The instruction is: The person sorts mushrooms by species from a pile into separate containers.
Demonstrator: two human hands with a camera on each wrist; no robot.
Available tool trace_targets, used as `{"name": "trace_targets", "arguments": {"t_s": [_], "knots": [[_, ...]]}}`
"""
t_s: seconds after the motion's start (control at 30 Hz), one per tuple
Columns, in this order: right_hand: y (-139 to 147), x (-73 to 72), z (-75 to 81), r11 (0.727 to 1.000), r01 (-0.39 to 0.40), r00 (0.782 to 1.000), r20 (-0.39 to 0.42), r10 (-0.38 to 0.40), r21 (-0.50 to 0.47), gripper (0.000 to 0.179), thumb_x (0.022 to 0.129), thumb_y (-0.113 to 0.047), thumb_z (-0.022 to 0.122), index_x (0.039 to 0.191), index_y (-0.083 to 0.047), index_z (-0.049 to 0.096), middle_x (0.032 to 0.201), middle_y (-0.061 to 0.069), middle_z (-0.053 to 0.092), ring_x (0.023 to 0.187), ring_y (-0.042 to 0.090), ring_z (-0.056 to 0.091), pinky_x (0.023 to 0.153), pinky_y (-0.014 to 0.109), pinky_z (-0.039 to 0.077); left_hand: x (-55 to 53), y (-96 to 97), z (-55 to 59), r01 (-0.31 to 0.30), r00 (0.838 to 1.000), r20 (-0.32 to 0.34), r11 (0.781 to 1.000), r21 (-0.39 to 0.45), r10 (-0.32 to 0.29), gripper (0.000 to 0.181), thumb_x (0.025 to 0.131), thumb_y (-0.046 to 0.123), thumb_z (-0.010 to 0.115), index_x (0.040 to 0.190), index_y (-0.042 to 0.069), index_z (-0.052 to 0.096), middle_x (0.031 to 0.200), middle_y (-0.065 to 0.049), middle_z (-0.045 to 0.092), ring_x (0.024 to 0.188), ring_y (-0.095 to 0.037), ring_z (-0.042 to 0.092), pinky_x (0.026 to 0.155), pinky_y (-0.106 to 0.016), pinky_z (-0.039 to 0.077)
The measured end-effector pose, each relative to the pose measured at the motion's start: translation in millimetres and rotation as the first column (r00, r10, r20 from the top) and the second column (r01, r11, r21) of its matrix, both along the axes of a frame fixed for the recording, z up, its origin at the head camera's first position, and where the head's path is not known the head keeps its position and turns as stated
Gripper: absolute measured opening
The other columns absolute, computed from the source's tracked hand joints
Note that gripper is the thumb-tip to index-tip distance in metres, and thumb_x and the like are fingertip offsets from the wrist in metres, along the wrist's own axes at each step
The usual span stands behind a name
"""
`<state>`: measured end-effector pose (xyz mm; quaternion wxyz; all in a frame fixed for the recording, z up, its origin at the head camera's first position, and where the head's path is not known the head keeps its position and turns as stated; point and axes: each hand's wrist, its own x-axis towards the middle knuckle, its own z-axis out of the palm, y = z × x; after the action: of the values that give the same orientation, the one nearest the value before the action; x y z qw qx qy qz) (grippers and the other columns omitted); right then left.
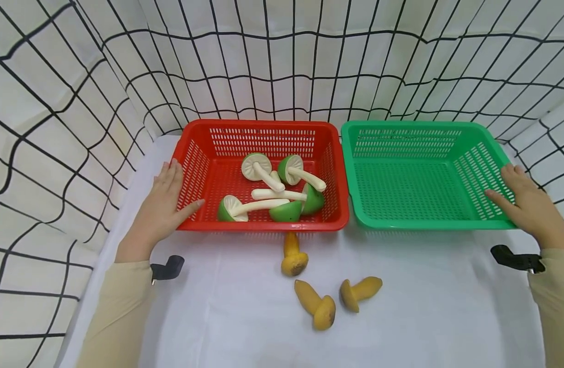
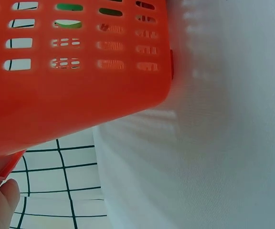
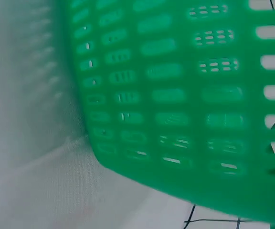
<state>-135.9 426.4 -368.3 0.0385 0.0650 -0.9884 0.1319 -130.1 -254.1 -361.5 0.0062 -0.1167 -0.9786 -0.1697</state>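
Note:
My left hand (image 1: 160, 204) rests with straight fingers on the left rim of a red basket (image 1: 268, 225), its thumb reaching over the front corner. Inside that basket lie several green-capped mushrooms with white stems, among them a tipped one (image 1: 286, 211) near the front wall. At the far right, my right hand (image 1: 530, 204) lies along the right rim of a green basket (image 1: 429, 224), thumb extended over the corner. The green basket's mesh floor is bare. In the left wrist view a fingertip (image 2: 9, 191) touches the underside of the red rim.
Three yellow mushrooms lie on the white cloth in front: one (image 1: 294, 261) close against the red basket, one (image 1: 319, 306) nearer me, another (image 1: 359, 293) to its right. A black wire grid (image 1: 273, 79) with white cloth behind encloses the back and sides.

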Motion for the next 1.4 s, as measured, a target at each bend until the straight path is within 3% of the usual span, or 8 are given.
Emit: {"name": "trace_targets", "arguments": {"t_s": [0.27, 0.43, 0.53, 0.73, 0.9, 1.0, 1.17, 1.4], "knots": [[0, -6.6, 2.1, 0.997, -0.032, 0.998, 0.051, 0.029, 0.071, 0.08, 0.1, -0.045, 0.03, 0.141, 0.017, 0.002, 0.147, 0.036, -0.002, 0.138, 0.044, -0.008, 0.112, 0.051, -0.007, -1.1, 1.0, 0.1, -0.007, 1.0, -0.007, 0.998, 0.066, 0.007, 0.082, 0.096, 0.05, 0.04, 0.148, -0.004, 0.009, 0.157, -0.017, -0.002, 0.142, -0.032, -0.011, 0.11, -0.059, 0.007], [-2, -7.3, 1.3, 0.999, 0.0, 0.998, 0.056, -0.001, 0.033, 0.083, 0.098, -0.046, 0.035, 0.143, 0.014, -0.001, 0.148, 0.035, -0.003, 0.139, 0.042, -0.008, 0.113, 0.05, -0.004, 5.9, 0.7, -1.8, -0.021, 0.991, -0.131, 0.988, 0.154, 0.042, 0.061, 0.098, 0.034, 0.044, 0.146, -0.001, 0.03, 0.156, -0.013, 0.017, 0.143, -0.032, 0.011, 0.11, -0.055, 0.017], [-3, -8.2, 1.8, 0.999, 0.01, 0.998, 0.059, -0.012, 0.037, 0.085, 0.097, -0.047, 0.037, 0.143, 0.014, 0.0, 0.148, 0.034, -0.003, 0.139, 0.042, -0.007, 0.112, 0.051, -0.003, 10.5, 4.3, -0.3, -0.001, 0.965, -0.259, 0.986, 0.164, 0.044, 0.054, 0.094, 0.023, 0.054, 0.14, -0.003, 0.04, 0.151, -0.015, 0.031, 0.138, -0.033, 0.028, 0.111, -0.048, 0.022], [-3, -7.7, 2.4, 0.999, 0.023, 0.998, 0.06, -0.025, 0.037, 0.086, 0.097, -0.049, 0.036, 0.143, 0.015, 0.001, 0.149, 0.033, -0.003, 0.14, 0.04, -0.007, 0.112, 0.051, -0.003, 23.2, 26.9, 5.0, 0.146, 0.865, -0.499, 0.975, 0.165, -0.045, 0.044, 0.083, 0.003, 0.065, 0.125, -0.007, 0.055, 0.135, -0.019, 0.049, 0.13, -0.034, 0.04, 0.108, -0.041, 0.031], [-4, -7.7, 2.1, 0.999, 0.033, 0.998, 0.058, -0.034, 0.025, 0.085, 0.097, -0.049, 0.036, 0.143, 0.015, 0.004, 0.15, 0.031, -0.002, 0.14, 0.039, -0.006, 0.112, 0.052, -0.001, 41.4, 60.7, 6.7, 0.375, 0.778, -0.59, 0.913, 0.16, -0.216, 0.036, 0.095, 0.022, 0.056, 0.117, -0.007, 0.061, 0.123, -0.019, 0.058, 0.117, -0.035, 0.051, 0.107, -0.028, 0.032], [-4, -8.1, 2.3, 0.999, 0.041, 0.997, 0.058, -0.042, 0.028, 0.085, 0.097, -0.05, 0.036, 0.143, 0.015, 0.004, 0.15, 0.031, -0.001, 0.14, 0.04, -0.006, 0.112, 0.053, 0.0, 55.7, 88.2, 3.4, 0.514, 0.723, -0.597, 0.848, 0.129, -0.347, 0.046, 0.099, 0.034, 0.045, 0.114, -0.006, 0.063, 0.118, -0.018, 0.061, 0.111, -0.032, 0.055, 0.105, -0.026, 0.035], [-4, -7.1, 2.4, 0.998, 0.055, 0.996, 0.064, -0.057, 0.033, 0.086, 0.097, -0.05, 0.035, 0.142, 0.015, 0.004, 0.15, 0.032, -0.001, 0.14, 0.04, -0.005, 0.112, 0.054, 0.0, 83.7, 134.1, -14.4, 0.691, 0.639, -0.531, 0.719, 0.077, -0.556, 0.033, 0.088, 0.019, 0.066, 0.113, -0.002, 0.064, 0.116, -0.012, 0.063, 0.109, -0.025, 0.058, 0.098, -0.032, 0.044], [-4, -6.5, 0.7, 0.998, 0.053, 0.997, 0.048, -0.054, 0.016, 0.084, 0.097, -0.049, 0.037, 0.143, 0.014, 0.007, 0.151, 0.03, 0.001, 0.141, 0.039, -0.004, 0.112, 0.054, 0.001, 111.3, 167.2, -40.3, 0.725, 0.663, -0.35, 0.684, 0.081, -0.661, 0.046, 0.073, 0.016, 0.081, 0.112, 0.003, 0.063, 0.112, -0.002, 0.062, 0.108, -0.015, 0.057, 0.098, -0.024, 0.042]]}}
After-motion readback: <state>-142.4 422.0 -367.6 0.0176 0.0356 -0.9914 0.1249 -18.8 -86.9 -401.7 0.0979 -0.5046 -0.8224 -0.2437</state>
